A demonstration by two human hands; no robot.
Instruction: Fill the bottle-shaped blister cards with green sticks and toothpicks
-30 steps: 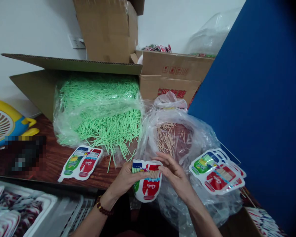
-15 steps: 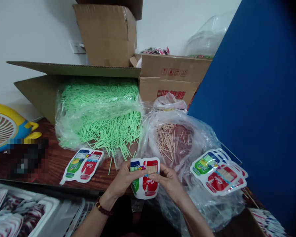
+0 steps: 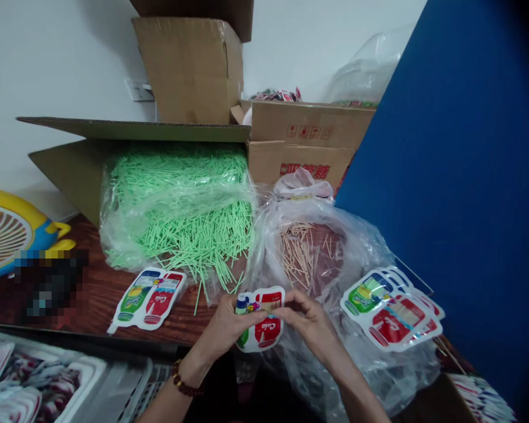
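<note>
A bottle-shaped candy packet (image 3: 268, 336), printed with a green bottle and a red cola bottle, is between my hands at the front of the table. My left hand (image 3: 229, 323) grips its left side, thumb across the front. At its right edge, my right hand (image 3: 307, 317) pinches the packet near the window, where tan sticks show; some fingertips are hidden. Just beyond lies an open clear plastic bag (image 3: 357, 235) with tan sticks (image 3: 297, 252) in it. Bright green sticks (image 3: 198, 229) spill from another clear bag in an opened carton to the left.
Another such packet (image 3: 150, 298) lies at left on the wooden table (image 3: 99, 294). Several overlapping packets (image 3: 392, 308) rest on plastic at right. A yellow-blue fan (image 3: 9, 229), cardboard boxes (image 3: 189, 70) and a blue panel (image 3: 458, 194) surround the work area. A white bin (image 3: 86, 376) stands lower left.
The packet has tilted slightly in my hands, and my left thumb has slid right across its window. The right fingers have shifted a little. The view has tipped slightly upward.
</note>
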